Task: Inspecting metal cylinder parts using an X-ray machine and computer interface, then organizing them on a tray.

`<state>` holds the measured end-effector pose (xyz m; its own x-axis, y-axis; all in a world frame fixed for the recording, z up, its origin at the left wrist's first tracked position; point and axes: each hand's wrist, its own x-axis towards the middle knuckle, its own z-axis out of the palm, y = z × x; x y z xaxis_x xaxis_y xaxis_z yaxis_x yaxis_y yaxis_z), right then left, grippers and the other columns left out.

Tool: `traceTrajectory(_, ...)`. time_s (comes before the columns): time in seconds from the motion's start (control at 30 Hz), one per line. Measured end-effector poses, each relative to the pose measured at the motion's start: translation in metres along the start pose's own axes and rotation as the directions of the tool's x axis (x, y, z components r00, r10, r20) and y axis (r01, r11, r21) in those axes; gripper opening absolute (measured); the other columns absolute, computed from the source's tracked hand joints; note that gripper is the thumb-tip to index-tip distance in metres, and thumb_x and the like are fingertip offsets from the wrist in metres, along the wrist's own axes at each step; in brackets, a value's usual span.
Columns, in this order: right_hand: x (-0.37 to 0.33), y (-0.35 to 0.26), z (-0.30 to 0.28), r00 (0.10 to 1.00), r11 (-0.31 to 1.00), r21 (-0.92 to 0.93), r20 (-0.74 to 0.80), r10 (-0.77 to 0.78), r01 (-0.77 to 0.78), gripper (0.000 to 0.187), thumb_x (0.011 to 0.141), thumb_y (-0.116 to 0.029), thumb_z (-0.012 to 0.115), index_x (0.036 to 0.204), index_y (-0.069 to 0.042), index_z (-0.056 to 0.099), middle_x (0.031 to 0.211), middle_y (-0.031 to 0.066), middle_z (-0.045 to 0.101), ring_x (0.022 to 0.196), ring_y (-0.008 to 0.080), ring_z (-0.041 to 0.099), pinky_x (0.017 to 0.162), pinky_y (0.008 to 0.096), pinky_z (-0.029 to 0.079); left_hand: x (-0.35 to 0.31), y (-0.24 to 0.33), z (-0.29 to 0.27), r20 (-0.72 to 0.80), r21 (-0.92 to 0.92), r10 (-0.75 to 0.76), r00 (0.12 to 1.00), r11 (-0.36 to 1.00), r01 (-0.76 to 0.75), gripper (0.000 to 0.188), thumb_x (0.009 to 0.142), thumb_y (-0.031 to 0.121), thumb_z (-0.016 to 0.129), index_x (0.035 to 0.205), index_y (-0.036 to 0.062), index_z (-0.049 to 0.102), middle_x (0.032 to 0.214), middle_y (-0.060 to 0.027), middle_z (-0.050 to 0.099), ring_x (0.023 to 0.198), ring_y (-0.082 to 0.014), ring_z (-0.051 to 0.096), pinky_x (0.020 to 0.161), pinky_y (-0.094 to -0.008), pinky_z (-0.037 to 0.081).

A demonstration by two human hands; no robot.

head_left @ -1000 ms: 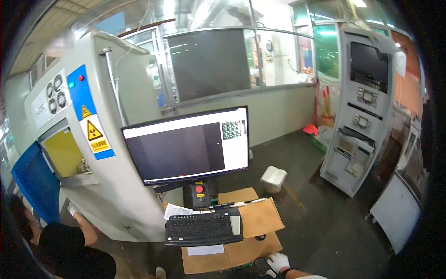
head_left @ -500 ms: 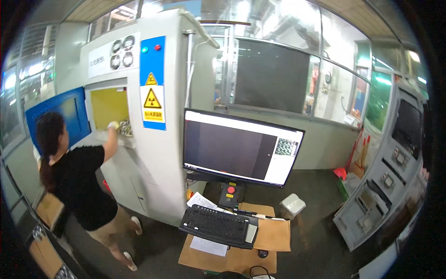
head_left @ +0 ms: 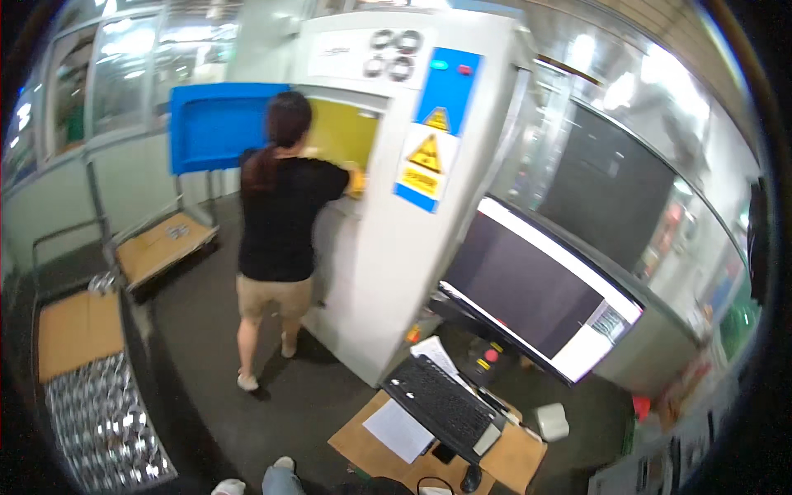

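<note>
Neither of my hands shows in the head view. Nearest to me stands a small cardboard-covered desk (head_left: pixel 363 441) with a black keyboard (head_left: pixel 445 404), a black mouse (head_left: pixel 471 478) and a white paper sheet (head_left: pixel 398 431). Above it a wide monitor (head_left: pixel 528 285) displays a mostly dark window. Beyond, a person in a black top (head_left: pixel 280 219) faces a tall grey cabinet machine (head_left: pixel 363 272) and reaches into its yellowish opening (head_left: pixel 351 136); their hands are largely hidden. The blue door (head_left: pixel 219 124) of the machine hangs open to the left.
Shiny metal parts (head_left: pixel 107 421) lie in rows on a cart at lower left, beside a cardboard sheet (head_left: pixel 78 334). Another cart (head_left: pixel 157 252) carries a few small parts. A white bin (head_left: pixel 551 421) stands right of the desk. Shoes (head_left: pixel 228 487) show at the bottom edge.
My view has swung left and tilted, so the machine and monitor sit further right and the carts show. The person has turned their back more fully to me, still reaching in.
</note>
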<state>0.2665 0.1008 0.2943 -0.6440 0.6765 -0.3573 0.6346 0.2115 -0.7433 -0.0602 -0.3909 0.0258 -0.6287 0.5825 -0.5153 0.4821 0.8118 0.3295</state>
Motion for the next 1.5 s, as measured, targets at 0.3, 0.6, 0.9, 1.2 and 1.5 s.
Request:
traceTrajectory(0.3,0.13,-0.087,0.061,0.941,0.953,-0.177,0.28,-0.192,0.247,0.039,0.101,-0.036,0.054,0.127,-0.012,0.068,0.122,0.019,0.072,0.113,0.0361,0.068,0.102,0.0495,0.052,-0.005,0.056,-0.078,-0.221,-0.617,-0.378,0.899,0.768,0.171,0.064,0.097,0.05,0.058,0.143,0.0051,0.062,0.143,-0.0226,0.063,0.135,-0.0383,0.057,0.115,-0.0442,0.044)
traceTrajectory(0.6,0.217,-0.232,0.162,0.876,0.864,-0.347,0.443,-0.192,0.365,0.037,0.1,-0.034,0.054,0.123,-0.011,0.07,0.12,0.019,0.072,0.112,0.0364,0.069,0.1,0.0487,0.053,-0.002,-0.017,-0.164,-0.104,-0.835,-0.522,0.847,0.508,0.211,0.06,0.102,0.046,0.058,0.143,0.0027,0.061,0.147,-0.0195,0.062,0.138,-0.0357,0.057,0.117,-0.0414,0.042)
traceTrajectory(0.9,0.254,-0.274,0.199,0.885,0.844,-0.392,0.425,-0.188,0.367,0.036,0.098,-0.033,0.054,0.119,-0.009,0.072,0.118,0.019,0.073,0.11,0.0368,0.069,0.098,0.0479,0.054,-0.005,-0.079,-0.108,0.35,-0.729,-0.243,0.905,0.536,0.426,0.024,0.104,0.034,0.047,0.1,0.0187,0.066,0.085,-0.0044,0.067,0.074,-0.0246,0.065,0.065,-0.0389,0.052)
traceTrajectory(1.2,0.301,-0.195,0.195,0.942,0.854,-0.443,0.304,-0.141,0.271,0.034,0.097,-0.031,0.055,0.115,-0.008,0.074,0.115,0.0189,0.073,0.109,0.0371,0.069,0.096,0.0471,0.054,0.014,-0.08,-0.147,0.491,-0.668,-0.172,0.854,0.555,0.496,0.054,0.102,0.05,0.054,0.139,0.0118,0.065,0.138,-0.0133,0.07,0.125,-0.0366,0.066,0.098,-0.0484,0.054)
traceTrajectory(1.5,0.29,-0.253,0.124,0.868,0.851,-0.257,0.334,-0.367,0.459,0.042,0.104,-0.041,0.056,0.111,-0.004,0.076,0.113,0.0172,0.076,0.108,0.0368,0.071,0.094,0.0421,0.055,0.099,-0.082,-0.295,-0.05,-0.599,-0.37,0.927,0.754,0.269,0.043,0.096,0.039,0.062,0.126,0.0101,0.073,0.133,-0.0184,0.071,0.123,-0.0346,0.069,0.104,-0.0444,0.053)
